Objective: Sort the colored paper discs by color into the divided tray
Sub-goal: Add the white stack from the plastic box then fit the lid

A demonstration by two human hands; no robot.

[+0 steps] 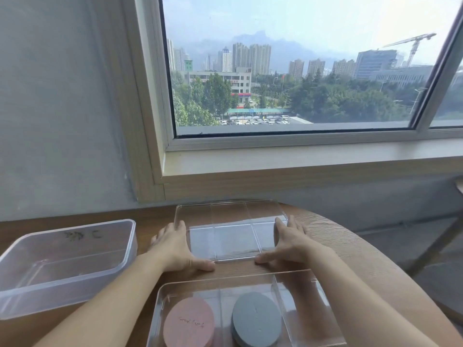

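A clear divided tray with several empty compartments lies on the wooden table in the middle of the head view. My left hand lies against its left side, fingers straight and thumb along the near edge. My right hand mirrors it on the right side. Closer to me stands a second clear divided tray. It holds a stack of pink paper discs in one compartment and a stack of grey paper discs in the compartment to the right.
A translucent plastic box, with nothing in it, stands at the left of the table. The table's rounded edge curves away on the right. A wall and a window sill rise just behind the trays.
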